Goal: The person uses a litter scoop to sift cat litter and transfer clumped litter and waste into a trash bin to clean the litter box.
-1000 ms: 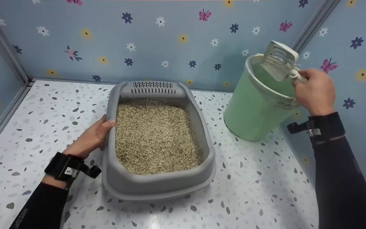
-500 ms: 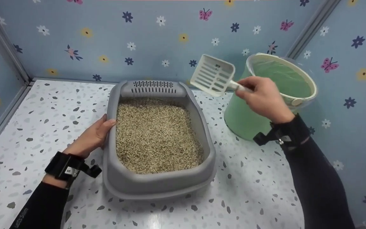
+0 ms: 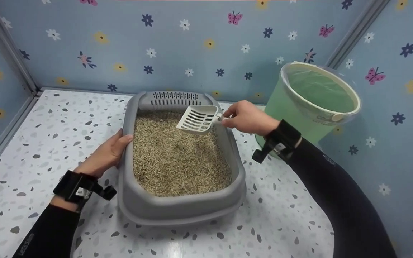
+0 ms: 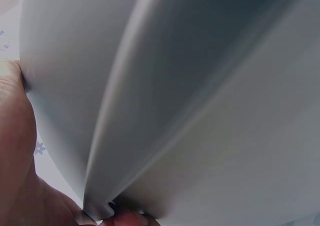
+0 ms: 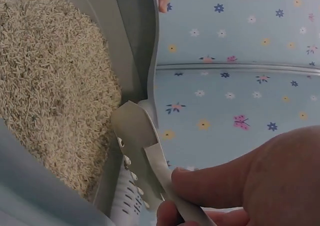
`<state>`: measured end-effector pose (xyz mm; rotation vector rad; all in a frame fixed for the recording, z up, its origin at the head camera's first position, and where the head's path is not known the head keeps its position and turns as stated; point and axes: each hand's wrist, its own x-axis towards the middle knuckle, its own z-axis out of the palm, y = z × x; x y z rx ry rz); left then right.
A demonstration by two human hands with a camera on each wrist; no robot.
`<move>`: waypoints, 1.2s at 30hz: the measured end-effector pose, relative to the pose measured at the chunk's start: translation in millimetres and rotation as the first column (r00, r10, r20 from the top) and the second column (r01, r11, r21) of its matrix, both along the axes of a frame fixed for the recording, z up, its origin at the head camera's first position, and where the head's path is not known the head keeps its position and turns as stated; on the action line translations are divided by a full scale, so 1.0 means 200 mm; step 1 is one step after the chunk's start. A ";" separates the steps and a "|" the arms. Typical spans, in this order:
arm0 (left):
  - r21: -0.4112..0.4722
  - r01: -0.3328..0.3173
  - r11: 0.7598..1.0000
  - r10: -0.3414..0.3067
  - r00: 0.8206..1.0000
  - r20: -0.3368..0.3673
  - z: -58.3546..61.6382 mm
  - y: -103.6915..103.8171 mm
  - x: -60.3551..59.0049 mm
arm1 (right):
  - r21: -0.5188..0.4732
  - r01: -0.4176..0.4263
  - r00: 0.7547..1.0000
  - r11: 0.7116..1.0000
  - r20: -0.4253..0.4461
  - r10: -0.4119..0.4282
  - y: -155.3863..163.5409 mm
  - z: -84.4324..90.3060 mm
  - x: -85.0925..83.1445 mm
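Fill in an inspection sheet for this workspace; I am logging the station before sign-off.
Surface: speckled white floor, bare around the tray.
Job's things: grey litter tray full of litter; white slotted scoop over its far right corner, looks empty.
Clutter: nothing seen.
Hands: left hand holds the tray's left rim; right hand pinches the scoop handle.
Cables: nothing seen.
Surroundings: lined green bin at right; flower-and-butterfly blue walls.

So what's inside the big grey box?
The grey litter box holds tan litter pellets; a white slotted scoop hovers over them. Anything buried underneath is hidden.
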<state>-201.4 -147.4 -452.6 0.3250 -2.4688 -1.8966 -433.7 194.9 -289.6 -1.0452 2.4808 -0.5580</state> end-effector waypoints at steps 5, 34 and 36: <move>0.008 0.005 1.000 -0.005 1.000 -0.001 0.00 0.00 0.00 | 0.133 -0.088 0.996 0.987 0.043 0.083 -0.12 -0.06 0.02; -0.023 -0.004 1.000 0.004 0.999 0.035 0.01 0.00 0.00 | 0.137 -0.232 0.969 0.963 0.115 0.217 -0.27 -0.21 0.05; -0.020 -0.002 1.000 0.002 0.999 0.034 0.01 0.00 0.00 | 0.068 -0.187 0.979 0.980 0.097 0.180 -0.24 -0.20 0.03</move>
